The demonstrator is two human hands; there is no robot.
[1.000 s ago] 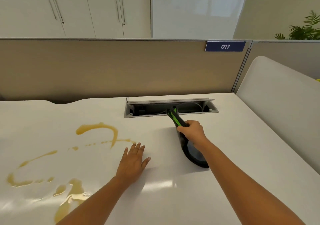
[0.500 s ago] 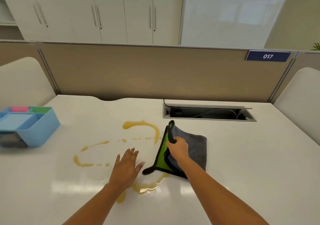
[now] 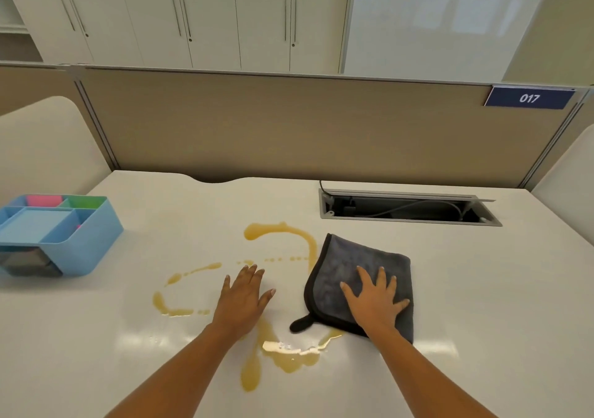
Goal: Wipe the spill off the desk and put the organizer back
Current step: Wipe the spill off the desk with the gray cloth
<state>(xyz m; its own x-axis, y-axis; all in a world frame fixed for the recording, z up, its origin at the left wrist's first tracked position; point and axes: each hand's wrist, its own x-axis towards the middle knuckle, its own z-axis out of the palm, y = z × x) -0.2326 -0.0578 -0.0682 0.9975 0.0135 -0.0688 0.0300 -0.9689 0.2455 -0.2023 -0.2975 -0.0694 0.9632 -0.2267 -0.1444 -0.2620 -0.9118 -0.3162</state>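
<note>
On the white table (image 3: 482, 289) are seen a spill (image 3: 283, 356), a cloth (image 3: 360, 269) and, far left, an organizer (image 3: 80, 244).

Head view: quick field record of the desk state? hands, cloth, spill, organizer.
left hand: flat on the desk, open, inside the spill ring
right hand: flat on the grey cloth, fingers spread
grey cloth: folded, flat, right of spill, touching its near edge
spill: amber liquid, mostly unwiped
organizer: blue, far left, clear of spill
step: wipe about to start
</note>
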